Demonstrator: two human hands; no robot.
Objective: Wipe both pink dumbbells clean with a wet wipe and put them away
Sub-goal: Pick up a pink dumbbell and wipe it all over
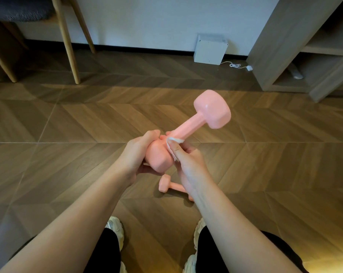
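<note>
- The left hand (139, 152) curls its fingers round the near head of the raised dumbbell (188, 129) and grips it.
- The right hand (190, 162) pinches the wipe (171, 143) between thumb and fingers against the handle, just beside the left fingertips.
- A second dumbbell (165, 185) lies on the floor (68, 125) below the right wrist, partly hidden.

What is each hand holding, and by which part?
Left hand grips the raised dumbbell by its near head; right hand pinches the wet wipe against its handle.
</note>
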